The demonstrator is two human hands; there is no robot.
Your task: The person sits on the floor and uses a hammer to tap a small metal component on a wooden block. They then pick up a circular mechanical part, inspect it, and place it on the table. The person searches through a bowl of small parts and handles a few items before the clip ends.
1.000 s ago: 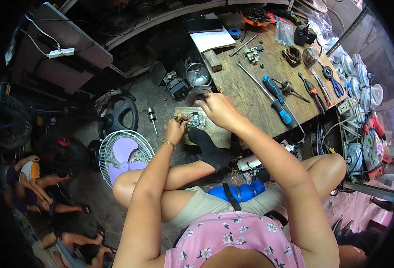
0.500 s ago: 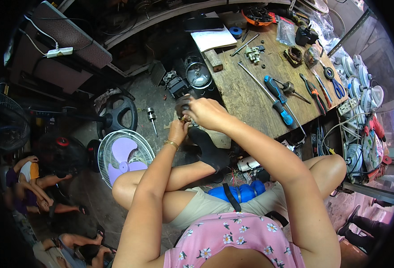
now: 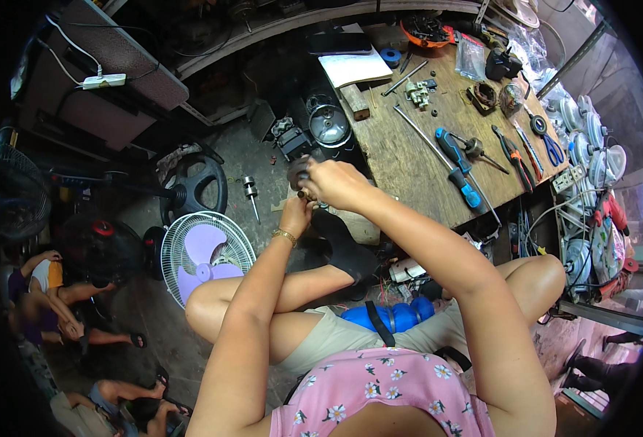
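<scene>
My right hand [image 3: 339,182] is closed around a dark, rounded thing [image 3: 299,170], smeared by motion, whose kind I cannot make out. Just below it, my left hand [image 3: 294,217] pinches a small brass-coloured piece [image 3: 304,194]. The two hands meet above the floor, left of the workbench and beside my dark-covered foot [image 3: 331,234]. Fingers and blur hide most of both held things. On the floor left of my hands lies a motor rotor [image 3: 251,194] with its shaft.
A fan with purple blades [image 3: 204,251] stands beside my left knee. The wooden workbench [image 3: 401,164] at right bears screwdrivers [image 3: 454,151], pliers [image 3: 512,156], scissors [image 3: 552,149] and motor parts. A round metal housing [image 3: 329,125] sits beyond my hands. Other people sit at lower left.
Both hands stay together at nearly the same place. The brass-coloured piece shows more plainly between them. The whole view has shifted slightly.
</scene>
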